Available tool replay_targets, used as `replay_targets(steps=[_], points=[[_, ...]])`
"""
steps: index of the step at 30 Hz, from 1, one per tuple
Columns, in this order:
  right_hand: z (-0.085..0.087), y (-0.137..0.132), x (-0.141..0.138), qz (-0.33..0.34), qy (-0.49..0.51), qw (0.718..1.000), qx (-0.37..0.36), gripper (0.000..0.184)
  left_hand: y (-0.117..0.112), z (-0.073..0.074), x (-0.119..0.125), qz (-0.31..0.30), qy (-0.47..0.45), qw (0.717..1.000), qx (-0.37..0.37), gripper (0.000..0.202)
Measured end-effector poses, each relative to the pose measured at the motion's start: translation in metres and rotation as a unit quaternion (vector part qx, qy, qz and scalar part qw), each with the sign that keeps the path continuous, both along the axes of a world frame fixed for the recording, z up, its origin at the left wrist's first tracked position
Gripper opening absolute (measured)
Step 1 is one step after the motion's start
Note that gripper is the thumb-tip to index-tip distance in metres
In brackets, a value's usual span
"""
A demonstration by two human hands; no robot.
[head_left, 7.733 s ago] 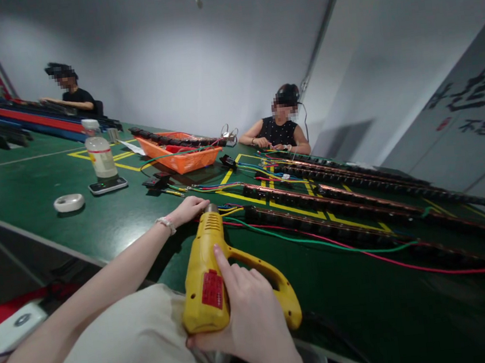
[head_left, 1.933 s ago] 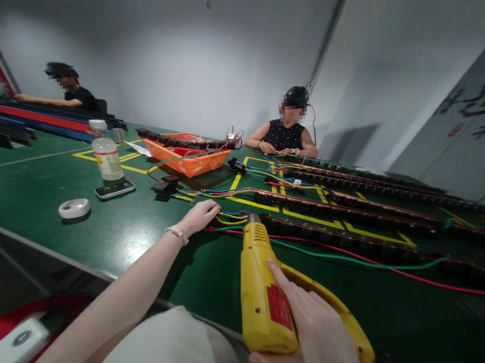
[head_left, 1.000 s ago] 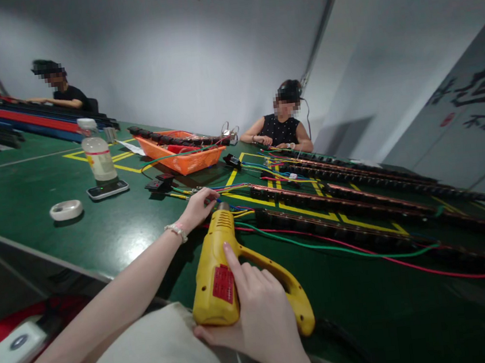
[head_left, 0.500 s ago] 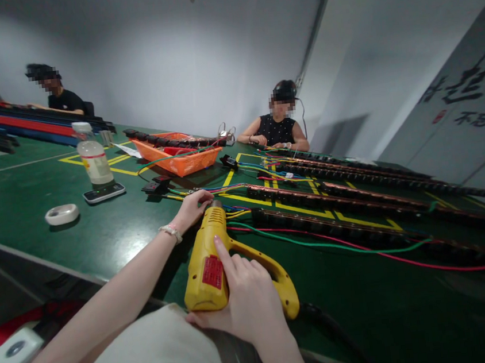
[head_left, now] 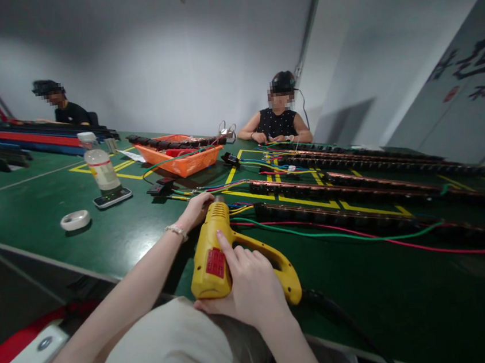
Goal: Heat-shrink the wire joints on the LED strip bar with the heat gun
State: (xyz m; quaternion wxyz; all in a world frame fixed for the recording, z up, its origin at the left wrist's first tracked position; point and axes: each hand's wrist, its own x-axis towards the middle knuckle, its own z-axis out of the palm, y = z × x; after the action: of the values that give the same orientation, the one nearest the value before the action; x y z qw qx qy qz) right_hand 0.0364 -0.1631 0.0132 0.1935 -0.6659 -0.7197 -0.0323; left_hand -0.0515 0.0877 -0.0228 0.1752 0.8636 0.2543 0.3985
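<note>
My right hand (head_left: 255, 281) is wrapped round a yellow heat gun (head_left: 211, 237), its index finger stretched along the body, below a gun nozzle (head_left: 219, 199) that points away from me. Beside the nozzle, the curled fingers of my left hand (head_left: 197, 208) are closed at a bundle of thin coloured wires (head_left: 241, 208); the heat gun partly hides the grip. These wires run right to a long dark strip (head_left: 307, 216). Just beyond my left hand lie more coloured wires (head_left: 221, 188) and a black connector (head_left: 162, 189).
An orange basket (head_left: 189, 165) holding dark strips stands farther back. At left are a bottle (head_left: 101, 168), a phone-like device (head_left: 113, 198) and a white oval object (head_left: 75, 220). Long strips and a red wire (head_left: 405, 240) extend right. Two people (head_left: 281, 117) sit across the green table.
The view has shifted slightly, so the table things at left appear farther right. Both hands keep their places, with the heat gun still beside my left fingers.
</note>
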Motion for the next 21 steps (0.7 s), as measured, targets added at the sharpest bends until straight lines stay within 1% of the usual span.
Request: replay_targets(steps=[5, 11, 16, 21], points=[[-0.0043, 0.0053, 0.0011, 0.002, -0.026, 0.999, 0.028, 0.121, -0.0003, -0.0015, 0.0018, 0.029, 0.008, 0.998, -0.062, 0.021], [-0.0056, 0.0035, 0.0004, 0.0, -0.037, 0.998, 0.043, 0.122, -0.0009, -0.0009, 0.0025, 0.033, -0.01, 0.995, -0.094, 0.023], [-0.0027, 0.0011, 0.0009, 0.0, -0.047, 0.998, 0.038, 0.107, 0.0001, -0.0006, 0.0023, 0.042, -0.012, 0.995, -0.094, 0.021], [-0.0021, -0.0001, 0.0016, 0.014, -0.046, 0.998, 0.025, 0.104, 0.0023, -0.001, 0.0019, 0.046, -0.015, 0.995, -0.088, 0.018]])
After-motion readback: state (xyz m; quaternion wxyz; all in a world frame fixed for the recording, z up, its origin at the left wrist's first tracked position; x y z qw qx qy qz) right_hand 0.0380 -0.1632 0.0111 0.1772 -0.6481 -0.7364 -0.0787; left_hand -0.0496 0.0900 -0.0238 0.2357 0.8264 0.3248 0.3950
